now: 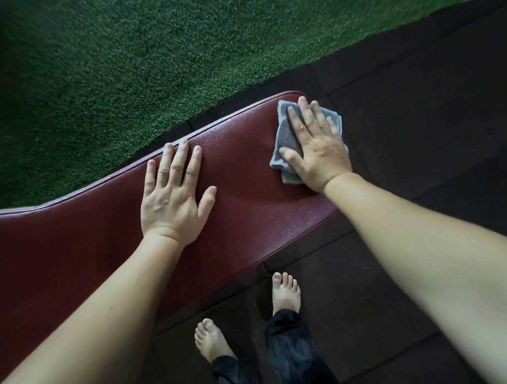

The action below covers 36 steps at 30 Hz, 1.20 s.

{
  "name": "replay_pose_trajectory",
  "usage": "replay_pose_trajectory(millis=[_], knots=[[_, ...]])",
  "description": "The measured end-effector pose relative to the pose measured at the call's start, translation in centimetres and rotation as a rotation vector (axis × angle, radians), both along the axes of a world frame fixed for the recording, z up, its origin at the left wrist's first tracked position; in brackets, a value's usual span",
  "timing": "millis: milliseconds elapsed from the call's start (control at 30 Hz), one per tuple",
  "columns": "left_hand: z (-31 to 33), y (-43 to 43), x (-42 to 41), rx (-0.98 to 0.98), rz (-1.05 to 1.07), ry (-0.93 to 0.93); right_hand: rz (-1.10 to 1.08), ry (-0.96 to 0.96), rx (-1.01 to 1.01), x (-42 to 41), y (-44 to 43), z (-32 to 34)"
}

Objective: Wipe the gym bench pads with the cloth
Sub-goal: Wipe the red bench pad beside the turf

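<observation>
No brand, label or writing can be read on anything here. The right hand (317, 148) lies flat with fingers spread, pressing a folded grey cloth (284, 138) onto the far end of the maroon bench pad (245, 169). The left hand (174, 195) rests palm down, fingers spread, on the same pad, well apart from the cloth and holding nothing. Green turf (125, 66) lies beyond both hands.

cloth (287, 138) on bench pad (245, 169), turf (125, 66) behind.
</observation>
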<state>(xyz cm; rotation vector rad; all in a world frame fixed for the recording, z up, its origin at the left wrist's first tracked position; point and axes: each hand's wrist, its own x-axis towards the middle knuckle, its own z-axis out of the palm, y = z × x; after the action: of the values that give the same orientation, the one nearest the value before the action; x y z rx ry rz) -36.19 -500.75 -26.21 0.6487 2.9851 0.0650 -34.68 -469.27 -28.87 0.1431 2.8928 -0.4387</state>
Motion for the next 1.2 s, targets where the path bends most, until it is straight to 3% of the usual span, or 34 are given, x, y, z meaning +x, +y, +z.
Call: replay_pose_trajectory(millis=[133,300,433,533,667,767,867,967,1100,1200], knots=[[0.0,0.0,0.0,0.0,0.002,-0.013,-0.097,0.022,0.017,3.7,-2.7,0.4],[0.1,0.0,0.0,0.012,0.007,-0.007,0.146,0.043,-0.005,9.0,-2.1,0.1],[0.0,0.0,0.0,0.007,0.006,-0.001,-0.152,0.008,0.004,5.8,-1.5,-0.1],[-0.1,0.0,0.0,0.017,0.004,-0.003,-0.357,0.026,0.06,6.7,-5.8,0.5],[-0.1,0.0,0.0,0.031,0.006,-0.005,-0.247,0.017,0.009,10.0,-11.3,1.5],[0.0,0.0,0.0,0.015,0.01,-0.023,-0.147,0.035,-0.003,10.0,-8.2,0.6],[-0.2,0.0,0.0,0.011,0.012,-0.025,-0.348,0.021,0.06,8.8,-4.1,0.0],[-0.3,0.0,0.0,0.015,0.01,-0.024,-0.52,0.051,0.077,8.7,-7.4,0.7],[-0.3,-0.1,0.0,0.023,0.008,-0.022,-0.323,0.044,0.002,11.3,-14.3,1.9],[-0.2,-0.1,0.0,0.03,0.007,-0.02,-0.198,0.069,-0.016,10.4,-10.9,0.9]])
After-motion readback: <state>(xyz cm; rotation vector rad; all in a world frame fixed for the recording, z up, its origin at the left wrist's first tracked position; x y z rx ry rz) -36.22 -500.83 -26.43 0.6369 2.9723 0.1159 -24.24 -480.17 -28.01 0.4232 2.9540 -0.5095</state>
